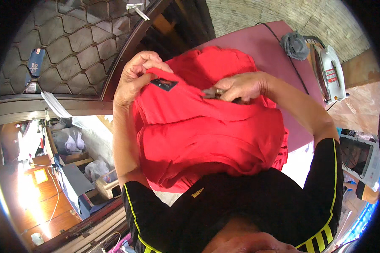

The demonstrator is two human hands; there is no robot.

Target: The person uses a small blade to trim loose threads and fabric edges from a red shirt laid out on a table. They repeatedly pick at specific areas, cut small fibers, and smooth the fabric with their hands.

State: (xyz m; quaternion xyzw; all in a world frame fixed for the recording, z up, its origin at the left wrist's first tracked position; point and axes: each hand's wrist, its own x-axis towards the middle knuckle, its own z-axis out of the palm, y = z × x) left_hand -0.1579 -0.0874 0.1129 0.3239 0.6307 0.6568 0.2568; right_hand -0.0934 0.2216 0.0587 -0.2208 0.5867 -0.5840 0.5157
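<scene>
A bright red garment (207, 135) lies in folds in front of my chest, its far part on a pink-covered board. My left hand (137, 76) pinches its edge between thumb and fingers, beside a small black label (164, 84) on the cloth. Close to the right of that label, my right hand (242, 87) is closed, knuckles up, against the red fabric. From its fingers a small grey metal tool (208, 92) pokes out to the left; the hand hides most of it, so its kind is unclear. A ring shows on one finger.
A clothes iron (334, 72) stands at the right end of the pink board (269, 34), near a crumpled grey bag (294, 45) and a black cord. A metal lattice gate (71, 46) is at the far left. Below it, plastic bags (68, 141) sit by boxes.
</scene>
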